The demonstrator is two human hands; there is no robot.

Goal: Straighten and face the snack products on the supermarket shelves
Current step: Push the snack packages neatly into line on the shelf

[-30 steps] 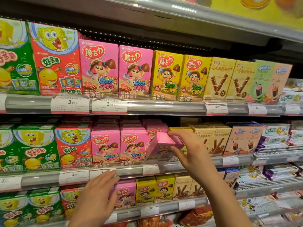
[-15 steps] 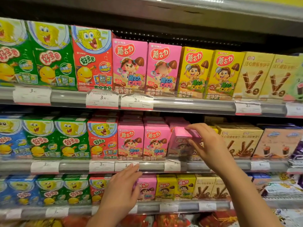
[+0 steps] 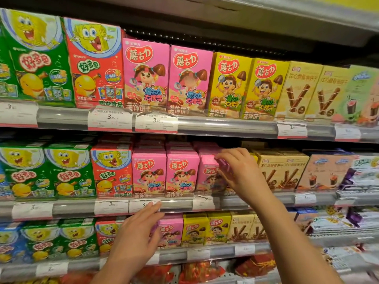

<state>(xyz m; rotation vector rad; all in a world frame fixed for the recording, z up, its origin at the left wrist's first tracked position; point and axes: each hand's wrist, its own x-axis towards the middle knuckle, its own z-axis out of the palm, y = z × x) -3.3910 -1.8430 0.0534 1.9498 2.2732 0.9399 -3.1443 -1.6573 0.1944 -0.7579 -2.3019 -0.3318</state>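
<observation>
The right hand (image 3: 239, 171) covers the right half of a pink snack box (image 3: 208, 175) on the middle shelf (image 3: 176, 203), so the box's right edge and most of its printed face are hidden behind the knuckles. What shows of that face is smeared by motion and hard to read. The fingers curl over the box's top right corner and grip it; the thumb cannot be seen. The box stands on end, long axis upright, but its face is turned a little away from the aisle toward the left rather than squarely forward, and its top sits slightly askew.

Just left of this hand, two more pink boxes (image 3: 166, 173) stand upright and face straight out, touching each other. Further left along the same row is a red cartoon box (image 3: 111, 171), then green cartoon boxes (image 3: 46, 173) whose leftmost is cut off by the frame edge. To the right of the hand stand tan stick-biscuit boxes (image 3: 281, 171), partly screened by the wrist.

The left hand (image 3: 137, 238) is lower, fingers straight and together, holding nothing; its fingertips (image 3: 152, 206) reach the price rail of the middle shelf, though I cannot tell whether they touch it. Its palm hides part of a pink box on the lower shelf (image 3: 221, 251). Above both hands, the top shelf (image 3: 225, 126) carries larger boxes facing front.
</observation>
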